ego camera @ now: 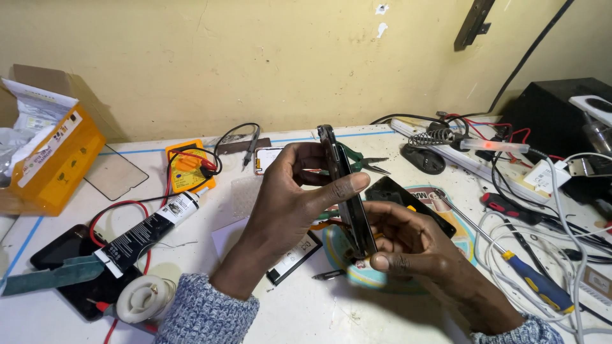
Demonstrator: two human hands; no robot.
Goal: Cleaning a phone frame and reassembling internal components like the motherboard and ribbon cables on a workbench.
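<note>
Both hands clamp a dark smartphone (347, 191) held on edge, upright with a slight tilt, above the middle of the white worktable (306, 312). Left hand (293, 197): thumb pressed along the near face of the phone, fingers wrapped behind its upper half; grip pressed tight on the phone body. Right hand (408, 245): thumb tip at the phone's lower end, fingers curled behind the lower half; pinching the phone from the other side. The two hands touch the phone only, not each other as far as can be told. Both wrists wear blue-grey knit sleeves.

Directly below the phone: a round patterned mat (459, 236), partly hidden by the right hand. A black flat panel (408, 194) lies on the mat just behind the right hand. Green-handled pliers (360, 162) lie behind the phone, near its top.

Left of the hands: a black glue tube (150, 232) lying diagonally, a yellow multimeter (188, 167) with red and black leads, a white solder spool (145, 297), a second dark phone (70, 267) lying flat, an orange carton (54, 162) at the table's far left edge.

Right of the hands: a blue-and-yellow screwdriver (529, 277), a white power strip (472, 156) with a lit red switch, tangled white cables (567, 255).
</note>
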